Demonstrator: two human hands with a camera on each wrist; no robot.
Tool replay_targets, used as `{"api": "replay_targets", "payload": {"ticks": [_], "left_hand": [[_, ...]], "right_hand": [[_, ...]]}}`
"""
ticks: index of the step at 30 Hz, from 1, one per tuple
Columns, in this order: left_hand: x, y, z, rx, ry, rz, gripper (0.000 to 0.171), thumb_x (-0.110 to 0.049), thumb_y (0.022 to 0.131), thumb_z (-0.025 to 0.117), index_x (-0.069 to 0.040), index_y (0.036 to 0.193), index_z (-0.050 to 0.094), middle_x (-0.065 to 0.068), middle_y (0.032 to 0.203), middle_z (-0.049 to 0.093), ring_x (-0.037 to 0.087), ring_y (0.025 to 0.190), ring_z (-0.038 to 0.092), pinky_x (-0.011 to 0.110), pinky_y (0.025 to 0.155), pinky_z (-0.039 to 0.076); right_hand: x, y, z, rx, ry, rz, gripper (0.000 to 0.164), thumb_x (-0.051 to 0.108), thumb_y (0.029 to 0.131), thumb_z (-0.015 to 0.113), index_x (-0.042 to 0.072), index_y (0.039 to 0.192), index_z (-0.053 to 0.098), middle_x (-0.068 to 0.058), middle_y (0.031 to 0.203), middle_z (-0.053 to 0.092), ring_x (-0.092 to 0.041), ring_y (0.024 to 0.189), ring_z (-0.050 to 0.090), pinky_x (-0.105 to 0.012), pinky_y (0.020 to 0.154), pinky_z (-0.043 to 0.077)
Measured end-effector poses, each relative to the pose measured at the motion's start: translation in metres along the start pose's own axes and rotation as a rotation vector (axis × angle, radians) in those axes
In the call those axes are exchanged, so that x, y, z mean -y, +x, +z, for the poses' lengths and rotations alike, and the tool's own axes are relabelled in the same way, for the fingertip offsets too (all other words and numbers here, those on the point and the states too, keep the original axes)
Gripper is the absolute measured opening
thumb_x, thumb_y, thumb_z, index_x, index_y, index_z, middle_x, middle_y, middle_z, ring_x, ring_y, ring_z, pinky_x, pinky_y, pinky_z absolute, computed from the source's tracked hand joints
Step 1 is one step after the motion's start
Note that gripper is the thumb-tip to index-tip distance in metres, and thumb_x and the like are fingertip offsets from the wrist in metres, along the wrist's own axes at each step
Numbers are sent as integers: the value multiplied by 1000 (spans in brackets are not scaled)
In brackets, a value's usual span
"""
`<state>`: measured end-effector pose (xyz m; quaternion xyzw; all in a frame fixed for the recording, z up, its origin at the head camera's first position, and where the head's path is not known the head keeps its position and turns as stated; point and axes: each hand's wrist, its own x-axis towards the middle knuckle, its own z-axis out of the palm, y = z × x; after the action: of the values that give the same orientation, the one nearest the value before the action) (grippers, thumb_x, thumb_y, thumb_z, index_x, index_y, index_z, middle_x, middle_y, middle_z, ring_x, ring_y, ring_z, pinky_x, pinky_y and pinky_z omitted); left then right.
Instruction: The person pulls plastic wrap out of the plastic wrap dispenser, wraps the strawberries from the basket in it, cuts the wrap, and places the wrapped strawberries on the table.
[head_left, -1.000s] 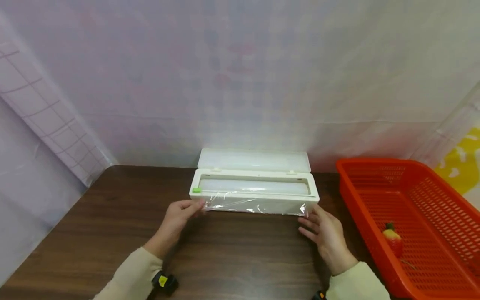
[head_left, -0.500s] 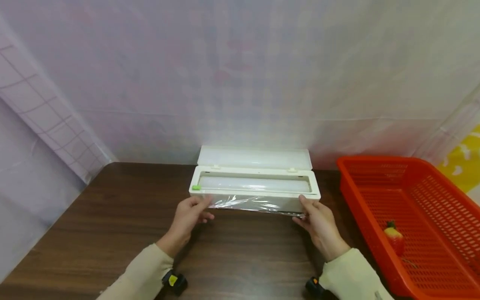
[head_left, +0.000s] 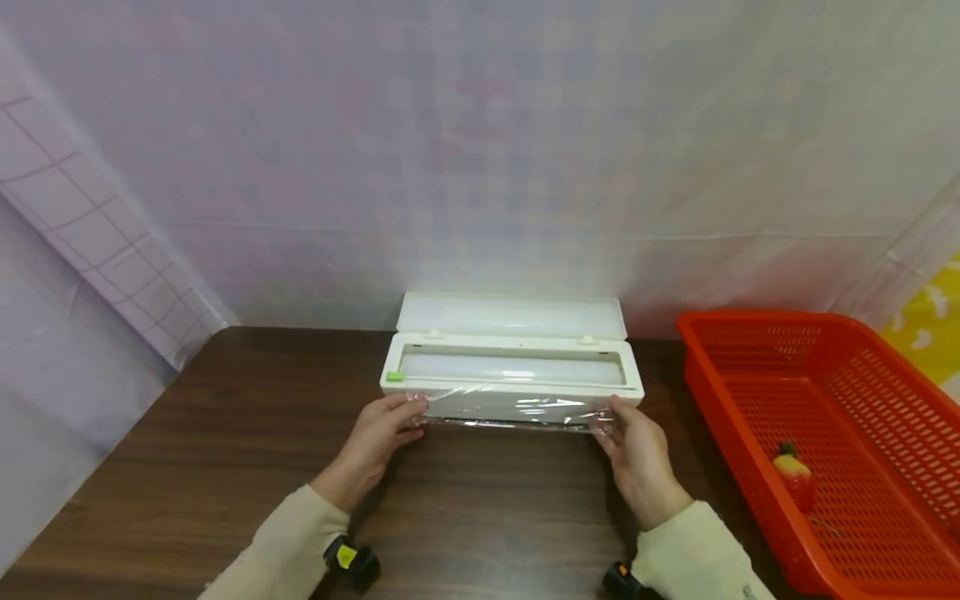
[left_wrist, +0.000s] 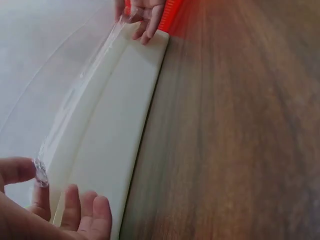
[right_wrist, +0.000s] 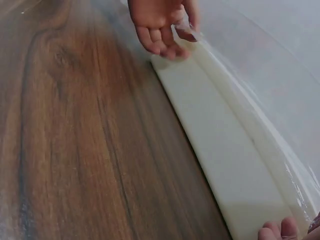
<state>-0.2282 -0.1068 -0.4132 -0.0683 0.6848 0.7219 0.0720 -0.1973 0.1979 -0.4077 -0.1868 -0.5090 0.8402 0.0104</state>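
A white cling film dispenser (head_left: 517, 346) stands at the back of the table with its lid (head_left: 510, 315) raised and a film roll (head_left: 510, 367) inside. Clear cling film (head_left: 517, 408) hangs out over its front face. My left hand (head_left: 377, 442) pinches the film's left corner between thumb and forefinger, its other fingers loosely bent. At the opposite corner my right hand (head_left: 641, 462) pinches the film too. In the left wrist view the film (left_wrist: 75, 95) stretches taut between both hands, just off the white front (left_wrist: 112, 110). A green slider (head_left: 395, 377) sits at the dispenser's left end.
A red plastic basket (head_left: 731, 433) stands to the right, close to my right forearm, with a strawberry (head_left: 795, 479) in it. The dark wooden table (head_left: 495, 517) stretches before the dispenser. A pale curtain (head_left: 480, 167) hangs right behind the dispenser.
Both hands have come inward along the film's edge, the left rightward and the right slightly leftward. The right hand's spread fingers have drawn in on the film. The dispenser stays in place.
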Motion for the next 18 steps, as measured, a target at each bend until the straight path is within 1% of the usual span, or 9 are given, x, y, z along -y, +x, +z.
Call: {"api": "replay_targets", "payload": {"ticks": [2, 4, 6, 8, 10, 12, 14, 16, 18], "left_hand": [[0, -1, -1, 24, -23, 2, 11, -10, 91, 58, -4, 96, 64, -9, 81, 64, 5, 80, 61, 25, 80, 52], [0, -3, -3, 64, -59, 4, 8, -10, 92, 56, -10, 92, 65, -11, 84, 68, 5, 85, 63, 23, 84, 51], [-1, -5, -4, 103, -86, 9, 12, -11, 92, 54, -14, 90, 65, -12, 86, 70, 4, 88, 64, 22, 87, 50], [-1, -5, -5, 141, -113, 13, 16, -11, 92, 52, -19, 83, 63, -12, 87, 71, 5, 89, 64, 22, 89, 49], [-1, -5, -5, 170, -142, 12, 19, -10, 92, 50, -20, 80, 62, -11, 90, 70, 7, 91, 63, 24, 90, 47], [0, -4, -5, 192, -171, 8, 22, -9, 92, 47, -20, 77, 59, -10, 91, 69, 8, 93, 62, 26, 91, 45], [2, -3, -5, 214, -191, 2, 24, -7, 91, 45, -20, 74, 56, -11, 93, 69, 9, 94, 61, 27, 91, 43], [3, -3, -5, 226, -199, 10, 26, -5, 90, 44, -21, 72, 55, -10, 95, 69, 10, 96, 60, 28, 92, 40], [4, -2, -4, 231, -202, 20, 28, -4, 89, 43, -21, 71, 55, -8, 99, 68, 11, 97, 59, 28, 92, 38]], "right_hand": [[1, -1, 1, -2, 9, 19, 27, 15, 99, 42, 15, 79, 60, 7, 72, 66, -7, 74, 64, -22, 81, 54], [2, -2, 1, 1, 12, 35, 26, 14, 98, 41, 14, 81, 60, 6, 73, 67, -8, 76, 64, -23, 82, 54], [3, -3, 1, 9, 15, 44, 26, 14, 98, 40, 14, 82, 61, 5, 74, 68, -9, 77, 65, -22, 81, 53], [3, -4, 1, 23, 21, 42, 31, 13, 97, 39, 15, 78, 63, 5, 73, 68, -9, 75, 64, -21, 79, 52], [1, -4, 1, 38, 40, 36, 36, 12, 97, 36, 16, 74, 63, 6, 72, 69, -9, 73, 62, -20, 76, 49], [0, -4, 1, 51, 65, 33, 37, 11, 97, 33, 16, 74, 62, 6, 72, 69, -8, 69, 59, -19, 73, 47], [-1, -4, 1, 60, 101, 36, 35, 10, 96, 30, 15, 77, 58, 6, 73, 70, -8, 67, 56, -19, 70, 45], [-2, -4, 0, 65, 139, 41, 31, 9, 95, 26, 14, 81, 54, 6, 75, 70, -8, 68, 56, -19, 70, 44], [-1, -4, -1, 62, 180, 50, 28, 10, 94, 25, 13, 82, 50, 4, 78, 70, -10, 72, 56, -19, 72, 44]]}}
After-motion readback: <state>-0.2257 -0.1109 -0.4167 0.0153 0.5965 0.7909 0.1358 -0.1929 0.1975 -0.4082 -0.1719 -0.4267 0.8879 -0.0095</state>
